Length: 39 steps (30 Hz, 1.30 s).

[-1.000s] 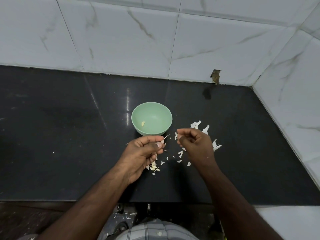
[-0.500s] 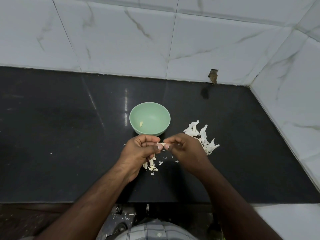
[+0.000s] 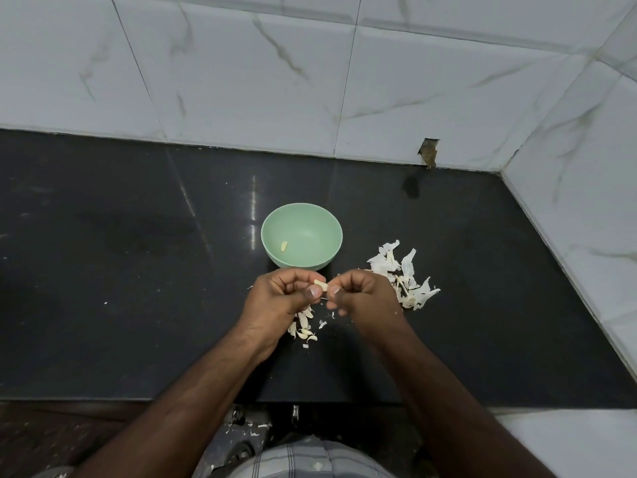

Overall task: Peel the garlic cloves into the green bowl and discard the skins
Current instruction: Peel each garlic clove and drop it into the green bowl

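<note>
Pinching one garlic clove between thumb and fingers, the left hand holds it while the right hand nips at its skin end. Its long axis runs hand to hand. Just beyond the grip sits the green bowl, nearer the left hand; unpeeled cloves lie beneath, skins to the right

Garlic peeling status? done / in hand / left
Done: one peeled clove lies in the bowl; skins are piled to its right. In hand: left hand and right hand pinch a clove. Left: cloves under the left hand, skins not discarded.
</note>
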### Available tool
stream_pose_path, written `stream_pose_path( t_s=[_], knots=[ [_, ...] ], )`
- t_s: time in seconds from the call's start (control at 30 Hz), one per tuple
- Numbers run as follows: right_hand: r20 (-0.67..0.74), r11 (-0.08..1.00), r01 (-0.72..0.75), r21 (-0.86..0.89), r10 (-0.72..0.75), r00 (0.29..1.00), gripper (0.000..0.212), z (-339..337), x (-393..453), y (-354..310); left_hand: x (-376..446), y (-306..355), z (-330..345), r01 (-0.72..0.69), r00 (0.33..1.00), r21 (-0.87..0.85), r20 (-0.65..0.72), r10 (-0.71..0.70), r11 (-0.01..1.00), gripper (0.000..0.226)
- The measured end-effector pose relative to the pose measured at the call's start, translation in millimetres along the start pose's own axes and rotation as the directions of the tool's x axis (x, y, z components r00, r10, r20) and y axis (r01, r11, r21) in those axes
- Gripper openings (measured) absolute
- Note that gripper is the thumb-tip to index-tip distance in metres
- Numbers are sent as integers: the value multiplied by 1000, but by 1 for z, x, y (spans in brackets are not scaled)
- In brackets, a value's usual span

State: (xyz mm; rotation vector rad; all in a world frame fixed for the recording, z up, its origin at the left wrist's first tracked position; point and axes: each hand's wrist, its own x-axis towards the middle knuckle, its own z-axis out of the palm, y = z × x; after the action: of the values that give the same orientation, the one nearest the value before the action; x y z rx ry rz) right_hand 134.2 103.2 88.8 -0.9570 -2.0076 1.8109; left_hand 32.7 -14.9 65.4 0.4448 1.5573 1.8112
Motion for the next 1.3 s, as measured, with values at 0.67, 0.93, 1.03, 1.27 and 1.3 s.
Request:
stream_pose_path(
  t_s=[0.67, 0.93, 1.03, 1.27, 1.3],
  knots=[
    [-177, 979, 103, -178, -135, 975, 18, 13, 3, 8, 1, 1, 7, 87, 993, -9, -82, -87, 996, 9],
    [-175, 856, 309, -414, -408, 896, 17, 11, 3, 14, 0, 2, 9, 137, 986, -64, -88, -142, 989, 8],
    [-143, 993, 41, -106, -57, 988, 16, 9, 6, 8, 0, -1, 6, 10, 996, 46, -86, -7, 999, 6],
    [88, 852, -331, 405, 324, 942, 15, 6, 4, -4, -2, -8, 6, -225, 963, 368, -57, 263, 902, 28],
    [38, 891, -288, 351, 294, 955, 14, 7, 4, -3, -3, -8, 7, -215, 962, 384, -74, 262, 898, 25]
  ],
)
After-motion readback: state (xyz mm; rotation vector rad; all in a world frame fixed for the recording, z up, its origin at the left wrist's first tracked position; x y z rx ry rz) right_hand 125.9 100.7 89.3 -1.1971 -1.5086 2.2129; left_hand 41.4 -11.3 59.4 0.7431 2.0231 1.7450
